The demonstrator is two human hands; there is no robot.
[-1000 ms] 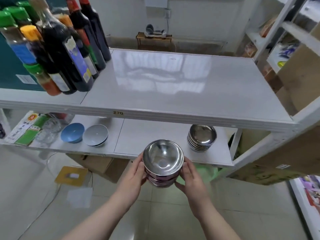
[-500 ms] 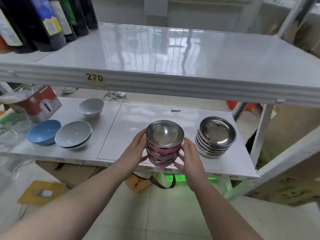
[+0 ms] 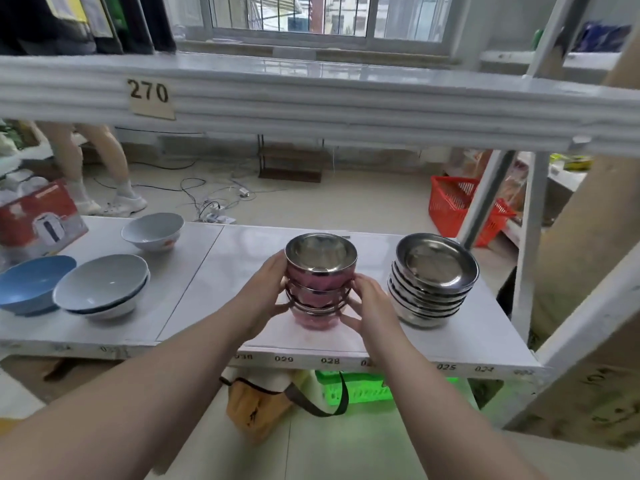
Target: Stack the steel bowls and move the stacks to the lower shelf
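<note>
A stack of pink-sided steel bowls (image 3: 320, 282) sits upright on the white lower shelf (image 3: 214, 299), near its middle. My left hand (image 3: 265, 294) presses the stack's left side and my right hand (image 3: 372, 306) cups its right side. Just to the right, apart from it, stands a second stack of wider steel bowls (image 3: 433, 278). The upper shelf (image 3: 346, 98), with a tag reading 270, runs across the top of the view.
On the lower shelf's left part are a blue bowl (image 3: 33, 284), stacked grey bowls (image 3: 104, 287), a white bowl (image 3: 152, 230) and a red kettle box (image 3: 38, 220). A person's legs (image 3: 90, 164) stand behind. A red basket (image 3: 457, 206) lies on the floor at right.
The pink stack has gone down and forward from in front of the shelf onto the lower shelf, both hands still on it. My view has dropped below the upper shelf.
</note>
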